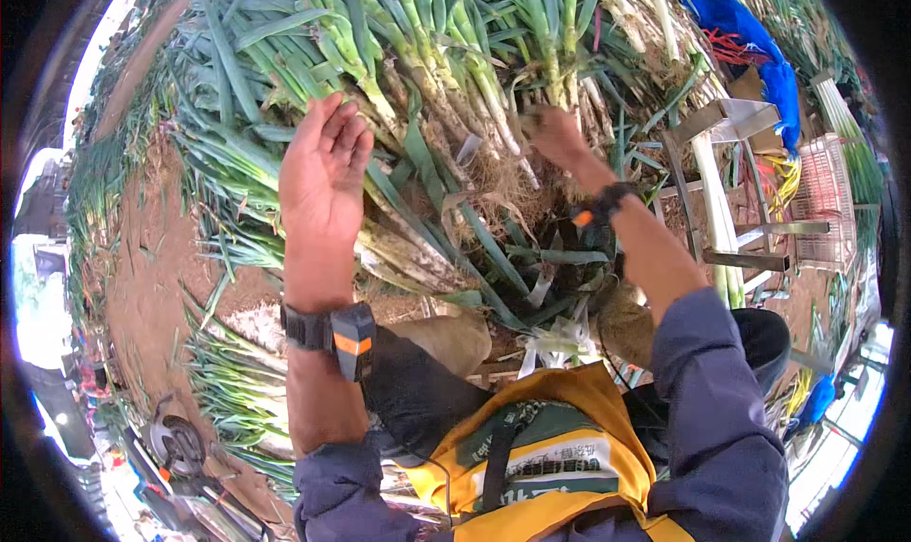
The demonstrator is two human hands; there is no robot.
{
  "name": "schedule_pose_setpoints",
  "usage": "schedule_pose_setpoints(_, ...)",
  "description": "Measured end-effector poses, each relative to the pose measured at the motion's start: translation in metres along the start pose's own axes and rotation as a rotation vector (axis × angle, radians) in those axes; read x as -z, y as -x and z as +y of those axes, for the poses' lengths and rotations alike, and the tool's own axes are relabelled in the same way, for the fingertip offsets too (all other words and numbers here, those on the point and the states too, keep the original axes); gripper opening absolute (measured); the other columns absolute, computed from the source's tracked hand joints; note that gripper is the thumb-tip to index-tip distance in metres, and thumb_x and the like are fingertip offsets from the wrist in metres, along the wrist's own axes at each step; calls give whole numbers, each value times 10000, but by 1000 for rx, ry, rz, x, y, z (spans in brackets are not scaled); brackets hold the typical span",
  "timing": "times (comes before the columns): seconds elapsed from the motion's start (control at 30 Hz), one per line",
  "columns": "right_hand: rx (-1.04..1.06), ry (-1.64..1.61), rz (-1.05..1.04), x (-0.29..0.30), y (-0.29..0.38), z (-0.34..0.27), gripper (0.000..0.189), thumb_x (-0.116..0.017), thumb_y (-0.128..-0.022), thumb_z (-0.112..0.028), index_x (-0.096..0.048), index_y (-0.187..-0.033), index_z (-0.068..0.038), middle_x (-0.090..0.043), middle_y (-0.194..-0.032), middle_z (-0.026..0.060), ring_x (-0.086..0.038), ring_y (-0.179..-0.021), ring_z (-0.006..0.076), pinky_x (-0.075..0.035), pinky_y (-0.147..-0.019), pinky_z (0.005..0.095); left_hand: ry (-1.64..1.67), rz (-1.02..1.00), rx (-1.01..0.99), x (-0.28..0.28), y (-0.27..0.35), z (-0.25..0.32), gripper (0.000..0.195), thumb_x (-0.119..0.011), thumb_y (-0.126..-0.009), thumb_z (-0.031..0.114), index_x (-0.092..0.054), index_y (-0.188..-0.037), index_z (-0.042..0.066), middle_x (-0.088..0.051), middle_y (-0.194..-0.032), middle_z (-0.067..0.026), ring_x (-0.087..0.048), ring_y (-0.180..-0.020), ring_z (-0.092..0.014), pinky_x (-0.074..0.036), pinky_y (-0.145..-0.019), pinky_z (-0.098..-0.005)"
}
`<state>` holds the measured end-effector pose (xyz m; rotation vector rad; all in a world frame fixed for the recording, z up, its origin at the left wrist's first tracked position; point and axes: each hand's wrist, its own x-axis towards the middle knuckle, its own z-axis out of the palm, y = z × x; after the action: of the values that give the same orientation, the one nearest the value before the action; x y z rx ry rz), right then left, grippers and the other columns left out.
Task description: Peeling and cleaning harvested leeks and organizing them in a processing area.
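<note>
My left hand is raised over the left part of a big pile of green onions. Its palm is turned up, the fingers are slightly curled, and nothing is seen in it. My right hand reaches into the pile beside muddy white stalks with roots; it is blurred, and what its fingers touch cannot be made out. Dirty stalks with brown outer skin lie between my forearms. Each wrist wears a black strap, the left one with a grey and orange device.
A metal frame holding long white stalks stands at the right, near a pale plastic crate and blue netting. More green onions lie on bare soil at the left. A yellow apron covers my lap.
</note>
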<state>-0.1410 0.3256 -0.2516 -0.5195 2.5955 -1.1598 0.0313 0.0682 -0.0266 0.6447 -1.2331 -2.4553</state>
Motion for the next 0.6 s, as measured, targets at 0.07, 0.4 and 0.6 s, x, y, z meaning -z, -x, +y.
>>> schedule_pose_setpoints(0.07,78,391,21,12,-30,70,418,-588,-993,-439,-701,-1024,-38,-698,-940,126,-673,-829,308,-562,-770,485,57,-106,67,-46,-4,-19,274,-662,-991,266,-645,-1139,37,-683,-993,-46,-635,-897,-154,-531,-849,-307)
schedule_pose_setpoints(0.4,-49,69,-213,29,-21,-48,496,-716,-896,-482,-672,-862,11,-671,-852,113,-632,-768,194,-518,-644,387,-96,-74,119,-27,-4,-20,295,-655,-998,296,-680,-1126,31,-695,-981,-48,-655,-846,-146,-529,-790,-301)
schedule_pose_setpoints(0.6,109,0,-87,70,55,6,456,-712,-905,-445,-719,-889,10,-549,-617,4,-518,-564,128,-411,-523,332,-115,-182,142,-54,-2,-49,278,-651,-1002,287,-685,-1115,36,-706,-969,-55,-663,-835,-137,-539,-778,-294)
